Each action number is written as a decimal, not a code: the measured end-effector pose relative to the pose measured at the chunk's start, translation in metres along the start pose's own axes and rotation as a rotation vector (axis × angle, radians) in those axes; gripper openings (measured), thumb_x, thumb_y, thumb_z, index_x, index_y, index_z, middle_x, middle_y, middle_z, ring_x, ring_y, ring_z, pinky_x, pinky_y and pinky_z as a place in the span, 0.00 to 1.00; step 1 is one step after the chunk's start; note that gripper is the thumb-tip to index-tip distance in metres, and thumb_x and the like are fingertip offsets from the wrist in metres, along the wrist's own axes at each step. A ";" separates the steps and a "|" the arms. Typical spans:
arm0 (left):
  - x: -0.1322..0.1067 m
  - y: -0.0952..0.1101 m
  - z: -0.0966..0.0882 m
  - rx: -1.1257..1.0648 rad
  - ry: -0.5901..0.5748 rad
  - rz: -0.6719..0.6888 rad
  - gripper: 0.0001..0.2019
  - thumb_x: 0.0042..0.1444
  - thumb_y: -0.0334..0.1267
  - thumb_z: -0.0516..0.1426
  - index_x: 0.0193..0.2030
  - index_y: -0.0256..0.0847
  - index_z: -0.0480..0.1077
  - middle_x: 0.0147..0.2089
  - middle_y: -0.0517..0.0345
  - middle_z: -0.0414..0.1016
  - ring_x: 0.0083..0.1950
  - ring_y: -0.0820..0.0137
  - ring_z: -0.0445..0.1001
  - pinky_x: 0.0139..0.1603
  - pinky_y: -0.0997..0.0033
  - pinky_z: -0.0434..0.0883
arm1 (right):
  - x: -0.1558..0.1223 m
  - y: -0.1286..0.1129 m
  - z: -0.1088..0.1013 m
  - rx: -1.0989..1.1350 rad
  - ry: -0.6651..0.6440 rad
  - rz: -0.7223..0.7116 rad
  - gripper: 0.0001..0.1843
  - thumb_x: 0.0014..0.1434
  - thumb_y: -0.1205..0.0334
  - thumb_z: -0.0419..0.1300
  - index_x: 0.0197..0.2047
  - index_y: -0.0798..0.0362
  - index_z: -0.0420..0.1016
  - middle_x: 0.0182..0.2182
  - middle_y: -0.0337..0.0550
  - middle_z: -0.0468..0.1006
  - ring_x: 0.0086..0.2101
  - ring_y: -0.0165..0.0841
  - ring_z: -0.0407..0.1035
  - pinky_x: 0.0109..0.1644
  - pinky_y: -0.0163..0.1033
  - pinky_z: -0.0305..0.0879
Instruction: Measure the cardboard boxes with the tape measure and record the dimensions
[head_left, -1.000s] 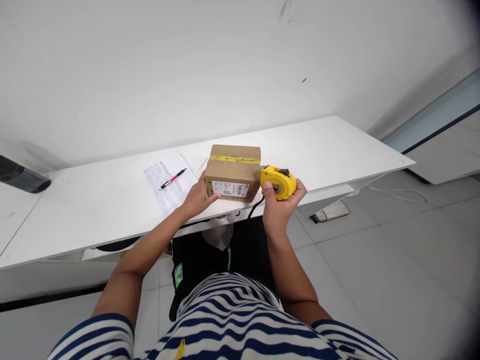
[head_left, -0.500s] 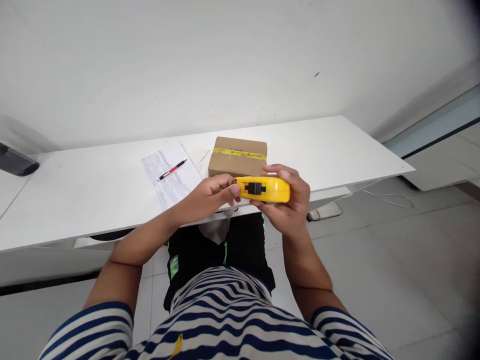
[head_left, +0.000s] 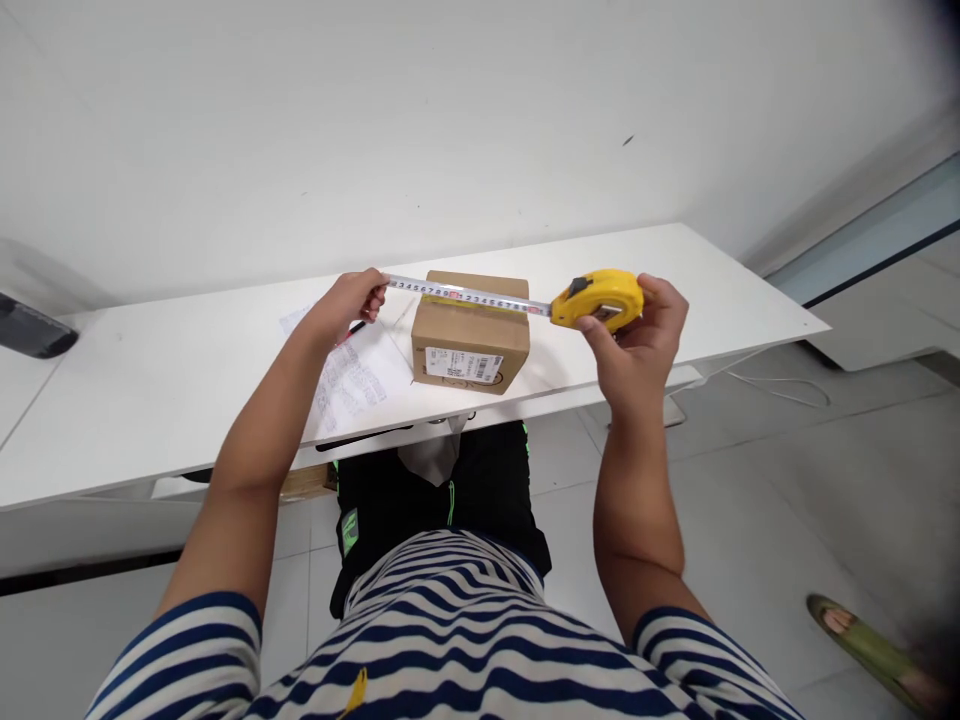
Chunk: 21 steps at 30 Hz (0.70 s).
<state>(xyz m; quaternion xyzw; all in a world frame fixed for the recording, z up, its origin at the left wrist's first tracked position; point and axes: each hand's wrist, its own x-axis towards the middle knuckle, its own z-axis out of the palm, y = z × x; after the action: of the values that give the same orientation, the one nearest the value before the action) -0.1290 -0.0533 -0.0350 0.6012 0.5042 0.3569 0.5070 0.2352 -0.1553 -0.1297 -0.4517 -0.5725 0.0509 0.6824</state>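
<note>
A yellow tape measure (head_left: 600,300) is gripped by my right hand (head_left: 645,345), over the desk to the right of the box. Its white blade (head_left: 480,297) is drawn out leftward, with its numbers facing up. My left hand (head_left: 351,305) pinches the blade's free end. Below the blade stands a brown cardboard box (head_left: 471,340) with yellow tape along its top and a white printed label (head_left: 463,364) on its near side. The blade crosses in front of the box's top; I cannot tell if it touches.
Printed paper (head_left: 352,385) lies left of the box on the white desk (head_left: 180,370), with a pen (head_left: 351,332) partly hidden by my left hand. A dark object (head_left: 34,328) sits at the far left. A person's foot in a green shoe (head_left: 862,640) is on the floor at right.
My hands have moved apart and up, pulling the blade out of the tape measure. My left hand went left, my right hand right with the case. A foot has come into view.
</note>
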 end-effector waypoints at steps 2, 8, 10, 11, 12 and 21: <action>0.014 -0.008 -0.007 0.080 -0.007 -0.064 0.15 0.59 0.42 0.57 0.23 0.43 0.62 0.24 0.61 0.61 0.24 0.74 0.58 0.30 0.66 0.61 | 0.004 0.016 -0.007 -0.020 0.023 0.049 0.42 0.53 0.41 0.75 0.67 0.37 0.66 0.58 0.44 0.73 0.49 0.39 0.77 0.55 0.56 0.80; 0.018 -0.011 0.016 0.190 -0.183 -0.061 0.17 0.58 0.48 0.62 0.25 0.42 0.66 0.28 0.60 0.64 0.27 0.74 0.61 0.33 0.66 0.61 | 0.000 0.033 0.002 -0.069 -0.031 0.117 0.43 0.53 0.38 0.73 0.68 0.40 0.68 0.64 0.49 0.73 0.48 0.40 0.78 0.51 0.56 0.81; 0.021 -0.010 0.026 0.239 -0.236 -0.051 0.19 0.57 0.53 0.63 0.25 0.42 0.66 0.28 0.59 0.65 0.27 0.73 0.63 0.33 0.66 0.62 | -0.002 0.032 0.010 -0.087 -0.050 0.108 0.42 0.54 0.37 0.73 0.68 0.40 0.68 0.65 0.50 0.72 0.49 0.41 0.77 0.49 0.55 0.81; 0.022 -0.011 0.029 0.253 -0.243 -0.043 0.21 0.57 0.55 0.64 0.26 0.42 0.66 0.28 0.58 0.66 0.28 0.73 0.64 0.33 0.66 0.62 | -0.002 0.031 0.013 -0.096 -0.055 0.100 0.42 0.54 0.37 0.72 0.68 0.40 0.69 0.66 0.50 0.72 0.50 0.41 0.77 0.49 0.55 0.81; 0.024 -0.012 0.032 0.260 -0.241 -0.033 0.21 0.57 0.56 0.64 0.26 0.42 0.66 0.28 0.58 0.66 0.28 0.72 0.65 0.33 0.67 0.63 | -0.002 0.030 0.015 -0.104 -0.057 0.092 0.42 0.53 0.37 0.72 0.67 0.40 0.69 0.66 0.50 0.72 0.50 0.42 0.77 0.50 0.56 0.81; 0.025 -0.015 0.031 0.245 -0.268 -0.049 0.23 0.58 0.58 0.64 0.23 0.44 0.65 0.27 0.56 0.66 0.29 0.70 0.63 0.36 0.62 0.62 | -0.001 0.034 0.013 -0.092 -0.066 0.085 0.44 0.51 0.35 0.74 0.67 0.37 0.69 0.66 0.49 0.72 0.47 0.41 0.78 0.48 0.57 0.81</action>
<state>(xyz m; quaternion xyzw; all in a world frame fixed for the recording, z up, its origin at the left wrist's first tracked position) -0.0976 -0.0369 -0.0583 0.6882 0.4860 0.1971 0.5013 0.2391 -0.1289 -0.1540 -0.5044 -0.5766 0.0682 0.6392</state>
